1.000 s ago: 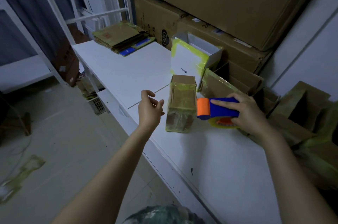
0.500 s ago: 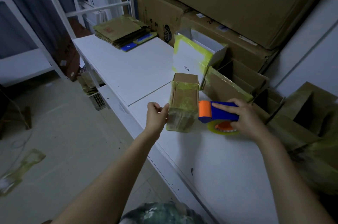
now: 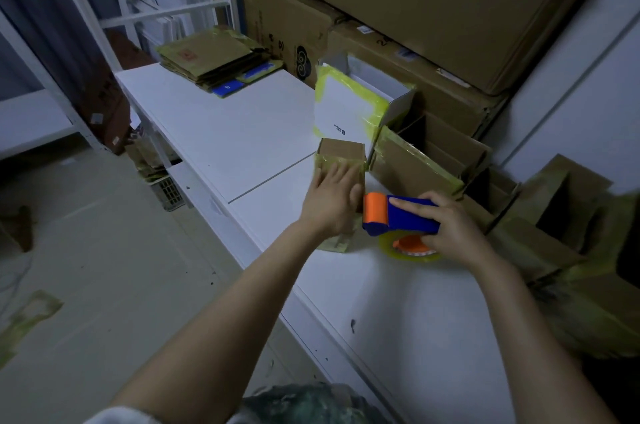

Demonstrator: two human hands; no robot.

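While flat on box (image 3: 341,150), left hand (image 3: 331,199) beside dispenser (image 3: 410,217); bare tabletop (image 3: 225,132) leftward.

Head-worn camera (wide-angle) looks forward and down, close over the table (image 3: 225,132).

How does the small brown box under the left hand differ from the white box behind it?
Colour: the small brown box is plain cardboard, the white box white with a small printed mark. Size: the small brown box is smaller than the white box. Contact: the left hand lies flat on the small brown box; the white box is untouched. Both carry yellowish tape and sit on the table.
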